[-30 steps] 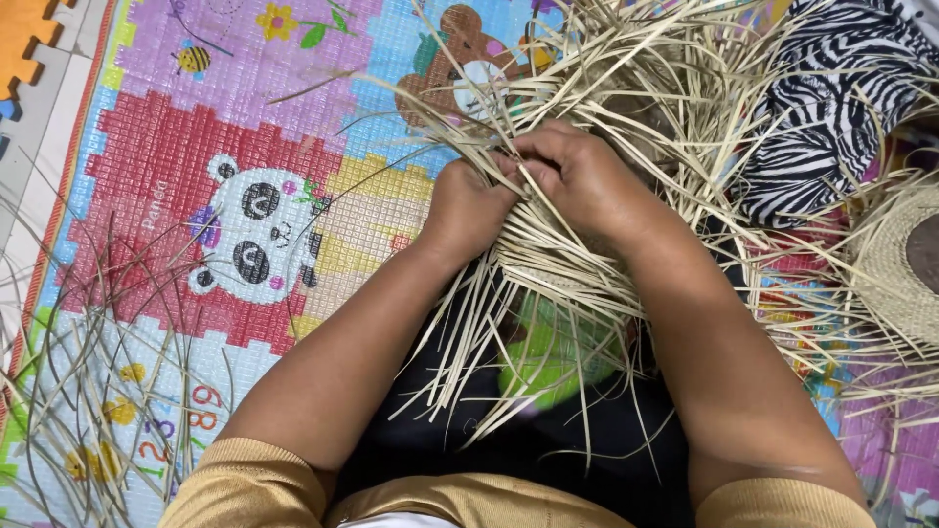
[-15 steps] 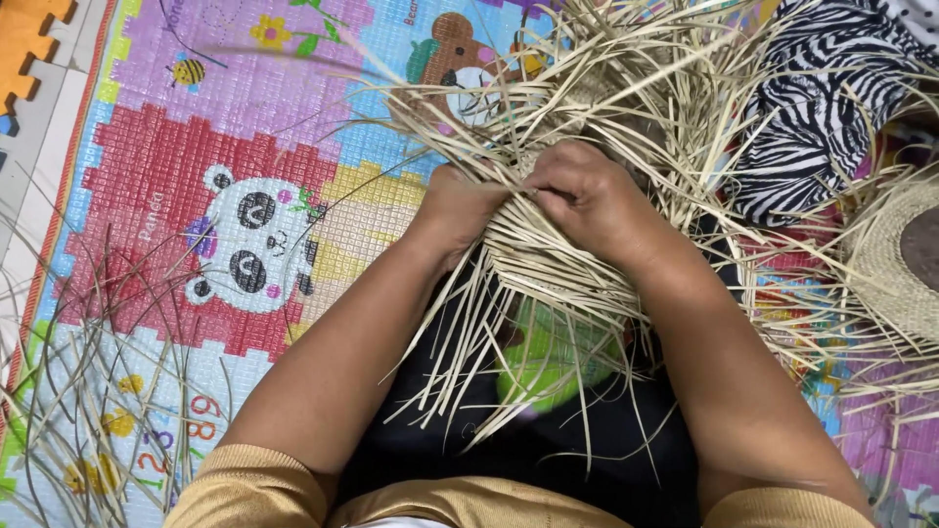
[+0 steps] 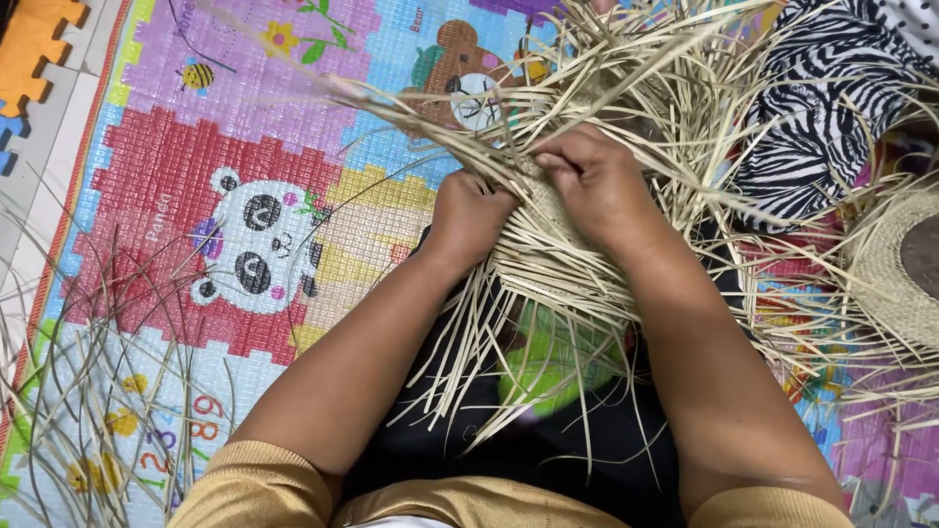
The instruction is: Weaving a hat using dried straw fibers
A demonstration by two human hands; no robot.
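Note:
A half-woven piece of pale straw [image 3: 567, 264] lies across my lap, with long loose strands fanning out in every direction. My left hand [image 3: 471, 213] is closed on strands at the left side of the woven patch. My right hand [image 3: 592, 181] pinches strands at the top of the patch, fingers curled tight. The two hands are close together, almost touching. Loose strands [image 3: 626, 68] spread upward beyond my fingers and hide part of the mat.
A colourful play mat [image 3: 245, 147] with a panda and a bear picture covers the floor. Thin dry stalks [image 3: 88, 391] lie scattered at the lower left. A zebra-patterned cloth [image 3: 822, 127] sits upper right. A round woven straw item [image 3: 895, 269] lies at the right edge.
Both hands have shifted slightly up the straw piece. The bundle of strands has swung, and the long strands now sweep further to the upper left.

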